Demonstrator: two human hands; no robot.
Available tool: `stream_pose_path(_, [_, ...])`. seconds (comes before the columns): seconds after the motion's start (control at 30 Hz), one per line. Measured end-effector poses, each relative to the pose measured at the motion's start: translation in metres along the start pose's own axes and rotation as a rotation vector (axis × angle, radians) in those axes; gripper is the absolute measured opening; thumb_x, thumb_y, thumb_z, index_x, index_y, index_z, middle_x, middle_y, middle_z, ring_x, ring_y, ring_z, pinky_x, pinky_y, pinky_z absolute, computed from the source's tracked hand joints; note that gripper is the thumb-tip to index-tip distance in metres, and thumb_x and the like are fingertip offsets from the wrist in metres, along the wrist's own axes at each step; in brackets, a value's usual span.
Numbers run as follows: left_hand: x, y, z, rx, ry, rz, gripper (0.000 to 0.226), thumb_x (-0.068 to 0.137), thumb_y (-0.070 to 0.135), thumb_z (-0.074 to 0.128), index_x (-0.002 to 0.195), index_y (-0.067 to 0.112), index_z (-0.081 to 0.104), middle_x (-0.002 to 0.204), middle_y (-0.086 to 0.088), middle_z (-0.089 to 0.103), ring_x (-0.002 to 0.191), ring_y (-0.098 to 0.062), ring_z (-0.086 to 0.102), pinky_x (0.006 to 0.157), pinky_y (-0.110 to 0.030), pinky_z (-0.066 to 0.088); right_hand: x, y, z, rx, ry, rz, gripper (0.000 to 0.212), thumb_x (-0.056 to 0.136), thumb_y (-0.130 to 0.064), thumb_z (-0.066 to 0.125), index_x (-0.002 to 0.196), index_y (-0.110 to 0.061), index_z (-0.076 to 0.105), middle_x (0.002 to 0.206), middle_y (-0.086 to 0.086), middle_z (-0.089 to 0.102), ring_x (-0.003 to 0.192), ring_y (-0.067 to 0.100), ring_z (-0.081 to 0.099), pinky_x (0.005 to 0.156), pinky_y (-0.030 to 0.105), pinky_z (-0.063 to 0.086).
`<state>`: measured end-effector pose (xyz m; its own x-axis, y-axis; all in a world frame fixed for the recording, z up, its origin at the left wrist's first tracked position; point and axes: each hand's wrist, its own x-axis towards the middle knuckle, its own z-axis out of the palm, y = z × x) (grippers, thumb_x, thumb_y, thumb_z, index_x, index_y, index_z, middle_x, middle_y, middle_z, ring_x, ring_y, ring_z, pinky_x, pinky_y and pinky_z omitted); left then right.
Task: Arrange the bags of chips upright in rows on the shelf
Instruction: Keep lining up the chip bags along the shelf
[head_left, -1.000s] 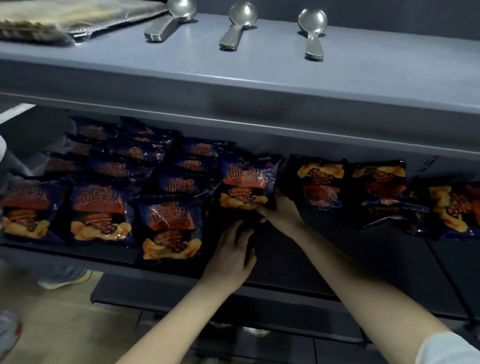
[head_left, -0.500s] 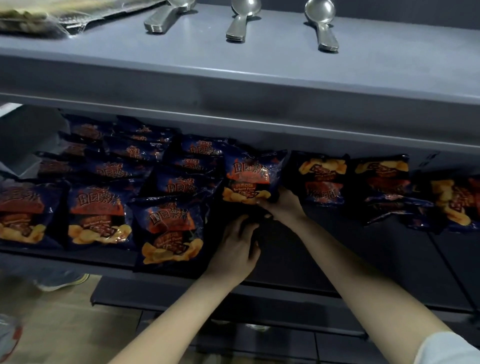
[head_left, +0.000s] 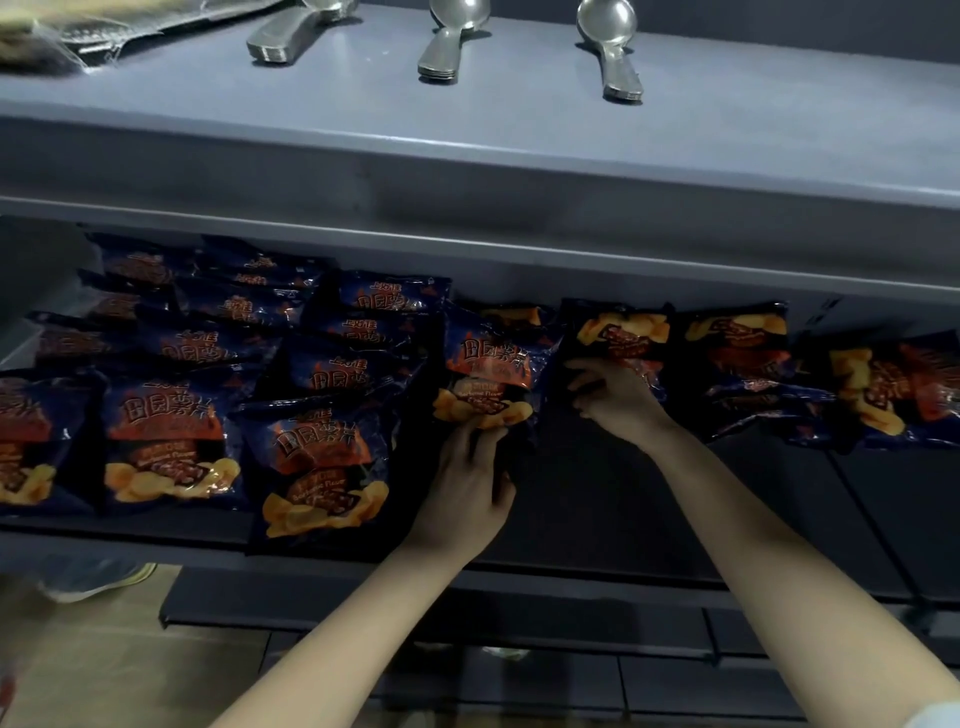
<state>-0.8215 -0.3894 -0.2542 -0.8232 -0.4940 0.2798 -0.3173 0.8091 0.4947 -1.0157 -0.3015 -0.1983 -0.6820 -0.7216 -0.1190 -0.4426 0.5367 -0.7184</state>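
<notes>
Your left grip (head_left: 470, 467) pinches the bottom of an upright bag (head_left: 488, 374) mid-shelf (head_left: 675, 499); your right grip (head_left: 615, 397), fingers loosely curled, rests on the upside-down bag (head_left: 623, 338) beside it. Flip that one next.

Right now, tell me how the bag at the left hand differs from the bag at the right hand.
The left hand steadies a bag whose print reads right way up, chips pictured at the bottom. The right hand touches a bag turned upside down, chips pictured at the top. Both share the same dark blue and orange wrapper on the shelf.
</notes>
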Motion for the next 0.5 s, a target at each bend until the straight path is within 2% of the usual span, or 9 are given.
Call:
stream_pose_path(0.1, [-0.001,0.0,0.002,0.004,-0.019,0.001,0.048,0.087,0.021,0.054,0.133,0.017,0.042,0.14,-0.006,0.034,0.13,-0.021,0.036,0.105,-0.023,0.027,0.009,-0.009,0.002,0.029,0.085,0.007,0.048,0.086,-0.004,0.059,0.132,-0.01,0.05,0.115,0.007,0.063,0.105,0.021,0.061,0.09,0.035,0.051])
stream_pose_path(0.2, [0.0,-0.001,0.001,-0.012,-0.035,-0.006,0.047,0.087,0.021,0.054,0.133,0.016,0.043,0.139,-0.006,0.036,0.129,-0.021,0.038,0.105,-0.026,0.03,0.017,-0.016,0.014,-0.018,0.029,0.01,0.04,0.085,-0.011,0.062,0.124,-0.01,0.057,0.113,0.007,0.065,0.105,0.021,0.061,0.081,0.026,0.046])
stream_pose_path(0.3, [0.003,-0.003,-0.003,-0.02,-0.028,-0.011,0.047,0.088,0.02,0.053,0.133,0.014,0.043,0.136,-0.006,0.04,0.127,-0.021,0.039,0.106,-0.027,0.032,0.019,-0.02,0.024,-0.137,0.075,0.048,0.027,0.085,-0.012,0.061,0.11,-0.003,0.062,0.102,0.012,0.065,0.098,0.026,0.06,0.072,0.024,0.04])
stream_pose_path(0.37, [0.005,-0.005,-0.005,-0.033,-0.024,-0.02,0.049,0.087,0.019,0.054,0.134,0.014,0.042,0.136,-0.006,0.041,0.127,-0.021,0.039,0.106,-0.027,0.033,0.021,-0.02,0.027,-0.153,0.099,0.065,0.014,0.086,-0.011,0.06,0.096,-0.002,0.064,0.087,0.011,0.064,0.084,0.023,0.063,0.065,0.021,0.042])
stream_pose_path(0.4, [0.005,-0.006,-0.005,-0.037,-0.019,-0.02,0.05,0.087,0.019,0.055,0.134,0.014,0.041,0.136,-0.006,0.042,0.127,-0.02,0.04,0.106,-0.027,0.034,0.023,-0.019,0.028,-0.12,0.1,0.081,0.006,0.086,-0.009,0.06,0.087,-0.004,0.063,0.078,0.009,0.063,0.071,0.016,0.064,0.058,0.017,0.043])
stream_pose_path(0.47, [0.006,-0.006,-0.005,-0.046,-0.012,-0.016,0.051,0.086,0.019,0.056,0.135,0.015,0.04,0.135,-0.005,0.044,0.126,-0.02,0.041,0.105,-0.027,0.035,0.024,-0.018,0.03,-0.048,0.091,0.118,0.01,0.087,-0.005,0.059,0.078,-0.008,0.057,0.066,0.004,0.059,0.044,0.001,0.058,0.041,0.007,0.038])
stream_pose_path(0.5, [0.006,-0.007,-0.005,-0.051,-0.013,-0.017,0.052,0.087,0.019,0.057,0.135,0.015,0.039,0.135,-0.004,0.044,0.127,-0.019,0.041,0.105,-0.027,0.036,0.025,-0.017,0.03,-0.033,0.09,0.13,0.012,0.088,-0.004,0.057,0.077,-0.009,0.056,0.063,0.003,0.058,0.038,-0.001,0.055,0.037,0.006,0.036])
